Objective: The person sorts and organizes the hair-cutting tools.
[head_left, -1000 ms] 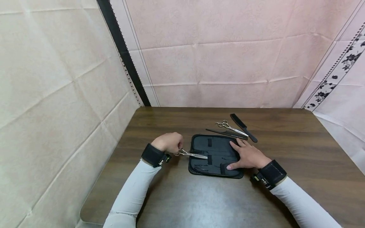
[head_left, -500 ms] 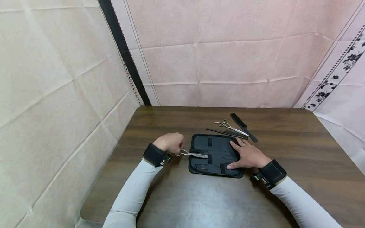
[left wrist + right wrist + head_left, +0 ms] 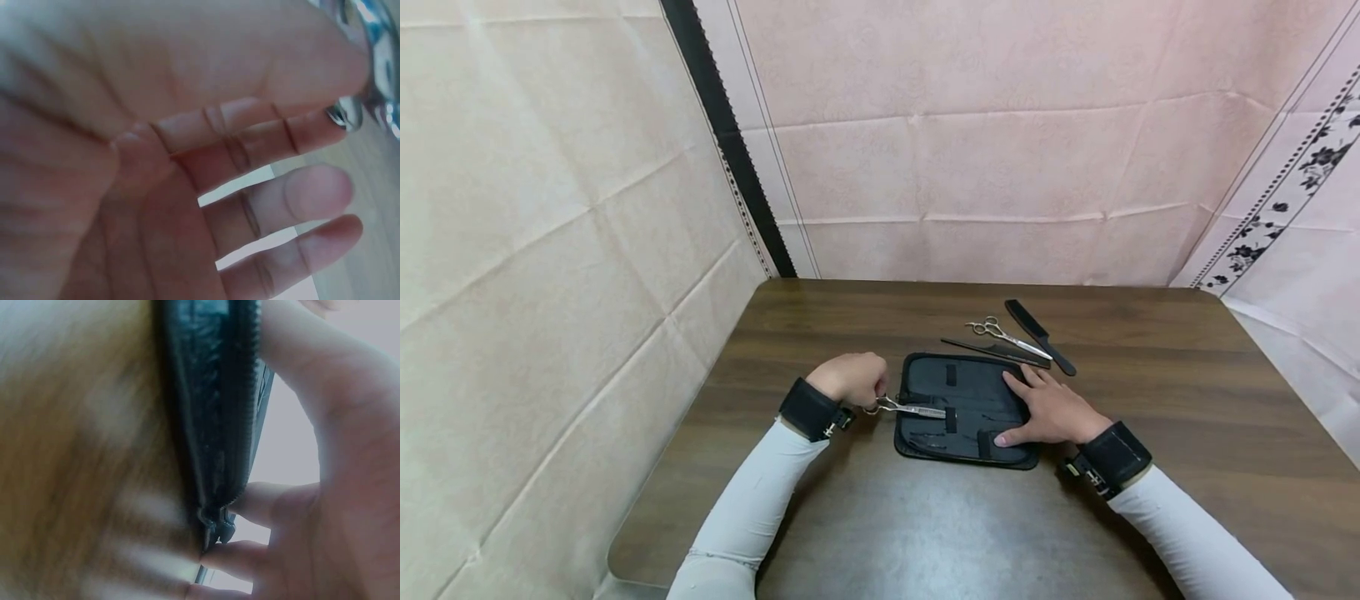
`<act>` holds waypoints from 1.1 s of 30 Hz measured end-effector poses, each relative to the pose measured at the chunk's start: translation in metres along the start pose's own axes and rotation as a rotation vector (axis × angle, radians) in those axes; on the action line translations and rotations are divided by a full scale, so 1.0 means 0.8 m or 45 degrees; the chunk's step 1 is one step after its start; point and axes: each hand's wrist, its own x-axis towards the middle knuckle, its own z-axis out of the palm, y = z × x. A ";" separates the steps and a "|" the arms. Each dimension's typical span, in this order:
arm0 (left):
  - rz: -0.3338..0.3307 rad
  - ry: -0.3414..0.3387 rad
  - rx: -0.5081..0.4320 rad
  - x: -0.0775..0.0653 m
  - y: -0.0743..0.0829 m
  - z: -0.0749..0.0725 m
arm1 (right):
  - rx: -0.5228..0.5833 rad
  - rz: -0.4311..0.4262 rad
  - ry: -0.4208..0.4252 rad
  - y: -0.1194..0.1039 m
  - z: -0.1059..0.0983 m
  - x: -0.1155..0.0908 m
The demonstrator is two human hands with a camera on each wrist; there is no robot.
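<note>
My left hand [image 3: 853,380] pinches the ring handles of silver thinning scissors [image 3: 917,410] at the left edge of a black zip case [image 3: 970,383]. The blades lie over the case's inside and point right. Their tip meets a small dark elastic loop [image 3: 951,420]; whether it is under the loop is hard to tell. In the left wrist view, thumb and forefinger hold the shiny handle [image 3: 382,69], while the other fingers stay looser. My right hand [image 3: 1052,408] lies spread on the case's right side, thumb inside. The right wrist view shows fingers at the zipped edge [image 3: 215,425].
Behind the case lie a thin black comb [image 3: 996,352], another pair of silver scissors [image 3: 1007,336] and a wider black comb [image 3: 1037,333] with a handle. All rest on a brown wooden table [image 3: 820,317]. Cloth-covered walls [image 3: 985,167] stand around it.
My left hand has shifted very slightly right with the thinning scissors, its grip unchanged. The right hand stays on the case, and the combs and other scissors lie as before.
</note>
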 end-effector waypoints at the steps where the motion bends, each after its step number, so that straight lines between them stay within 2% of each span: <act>1: 0.001 0.003 0.000 0.000 0.001 0.001 | 0.002 0.002 -0.001 0.000 0.000 0.000; 11: 0.018 -0.024 0.001 0.004 0.006 0.008 | 0.010 -0.012 0.006 -0.001 0.001 -0.001; 33: 0.074 -0.009 0.059 0.008 0.016 0.015 | 0.010 -0.005 0.013 -0.004 -0.001 -0.003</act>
